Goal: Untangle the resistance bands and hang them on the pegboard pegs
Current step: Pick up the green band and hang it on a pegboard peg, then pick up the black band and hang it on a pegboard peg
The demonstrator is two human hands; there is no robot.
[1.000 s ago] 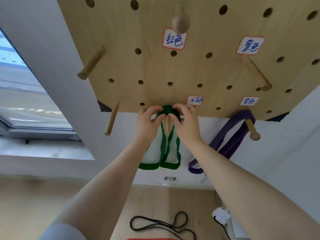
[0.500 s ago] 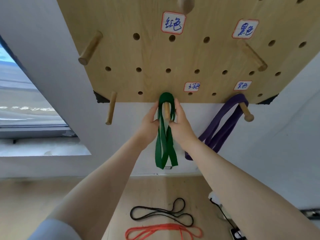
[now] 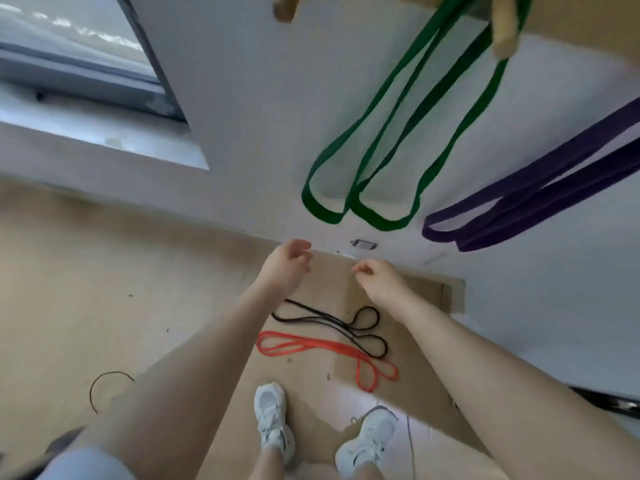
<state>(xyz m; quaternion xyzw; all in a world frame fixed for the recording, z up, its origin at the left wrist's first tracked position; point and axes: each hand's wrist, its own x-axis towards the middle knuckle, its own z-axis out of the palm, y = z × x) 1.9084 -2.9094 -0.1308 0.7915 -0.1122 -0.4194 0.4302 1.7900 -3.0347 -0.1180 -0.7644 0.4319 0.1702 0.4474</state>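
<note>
No labels or writing we can read anywhere here; there's a small plate [image 3: 363,244] low on the white wall [image 3: 249,116] just above our hands, but it's too blurry to make anything out.

The green band [image 3: 384,140] hangs off a wooden peg [image 3: 504,29] at the top right of the frame, doubled up so two loops dangle down side by side toward the middle. Just to its right, the purple band [image 3: 533,199] comes in from the right edge and droops the same way, two loops, well clear of the green one. A second peg [image 3: 285,8] pokes in at the top centre with nothing on it that we can see.

Both our hands are free in the middle of the frame, below the green loops and not touching them. Left hand [image 3: 284,268] has its fingers loosely curled, holding nothing. Right hand [image 3: 379,278] is the same, fingers relaxed and bent a bit, empty.

On the floor, on a sheet of cardboard [image 3: 408,386] under our forearms, lie the black band [image 3: 346,325] and the orange band [image 3: 325,351]. The black one sits just above the orange one in the frame, and their right-hand ends cross or at least overlap, hard to say which is on top.

Our white sneakers [image 3: 273,417] stand at the bottom centre on the cardboard's near edge. Window [image 3: 79,57] fills the upper left, and a thin dark wire loop [image 3: 104,382] lies on the floor at lower left.
</note>
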